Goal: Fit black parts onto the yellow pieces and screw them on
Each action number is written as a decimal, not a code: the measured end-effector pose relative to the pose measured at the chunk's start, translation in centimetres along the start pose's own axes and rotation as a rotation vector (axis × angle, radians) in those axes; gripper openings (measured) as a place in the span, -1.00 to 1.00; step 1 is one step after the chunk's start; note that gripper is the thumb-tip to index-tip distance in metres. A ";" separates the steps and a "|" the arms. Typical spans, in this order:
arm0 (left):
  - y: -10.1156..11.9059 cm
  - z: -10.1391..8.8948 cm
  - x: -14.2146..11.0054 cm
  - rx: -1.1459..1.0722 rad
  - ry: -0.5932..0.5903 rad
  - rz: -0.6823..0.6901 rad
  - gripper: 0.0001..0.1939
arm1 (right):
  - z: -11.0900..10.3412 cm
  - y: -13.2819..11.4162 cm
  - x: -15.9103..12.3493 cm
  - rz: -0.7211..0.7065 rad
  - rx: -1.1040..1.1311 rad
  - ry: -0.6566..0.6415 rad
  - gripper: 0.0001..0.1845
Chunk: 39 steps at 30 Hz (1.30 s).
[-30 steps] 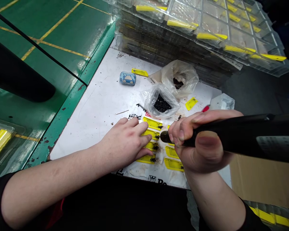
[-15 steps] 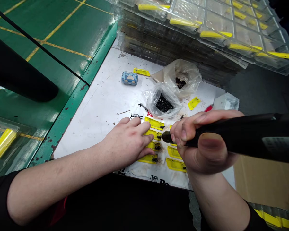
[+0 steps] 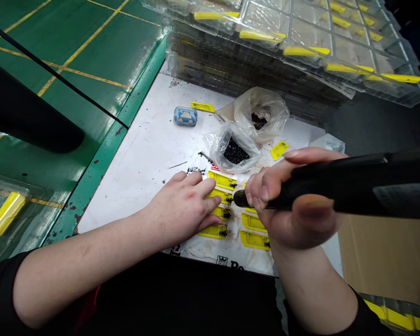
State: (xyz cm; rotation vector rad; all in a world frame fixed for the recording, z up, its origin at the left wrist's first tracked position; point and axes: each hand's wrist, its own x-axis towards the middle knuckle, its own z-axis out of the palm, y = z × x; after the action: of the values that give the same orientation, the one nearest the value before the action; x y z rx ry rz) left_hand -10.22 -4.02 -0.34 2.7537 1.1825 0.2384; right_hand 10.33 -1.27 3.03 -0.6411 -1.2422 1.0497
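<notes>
My right hand (image 3: pixel 287 200) is wrapped round a black electric screwdriver (image 3: pixel 357 182), its nose pointing left. The tip meets the black fitting at the right end of a yellow plastic part (image 3: pixel 223 196). My left hand (image 3: pixel 187 203) lies over the left column of these parts, fingers spread and fingertips on the yellow pieces; its palm hides their left ends. Above and below are similar yellow parts (image 3: pixel 221 180), each with a small black piece at its right end. A second column of yellow parts (image 3: pixel 254 239) lies to the right, partly behind my right hand.
Behind my hands stand a clear bag of small black pieces (image 3: pixel 235 151) and another plastic bag (image 3: pixel 278 112). Loose black screws (image 3: pixel 195 171), a blue tin (image 3: pixel 185 116) and a yellow part (image 3: pixel 279 150) lie nearby. Stacked clear trays (image 3: pixel 266 56) rise at the back.
The screwdriver's rear end has risen slightly and its nose has stayed at the same yellow part. My left hand keeps its place. The whole view has shifted a little.
</notes>
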 end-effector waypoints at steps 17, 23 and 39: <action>1.0 -0.3 0.2 0.014 0.124 0.008 -0.49 | -5.4 -2.4 2.1 -0.042 -0.137 0.172 -0.55; 0.8 -1.7 5.4 0.004 0.109 -0.167 -0.51 | -5.6 -2.9 2.2 -0.033 -0.251 0.200 -0.62; -1.9 -0.8 9.2 -0.043 0.049 -0.166 -0.53 | -4.5 -2.5 1.8 0.044 -0.248 0.138 -0.68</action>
State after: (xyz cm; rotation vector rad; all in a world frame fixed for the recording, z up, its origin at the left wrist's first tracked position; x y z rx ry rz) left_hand -5.48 4.00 0.92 2.6088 1.3921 0.3107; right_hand 15.36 -0.07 4.87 -0.9197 -1.2508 0.8785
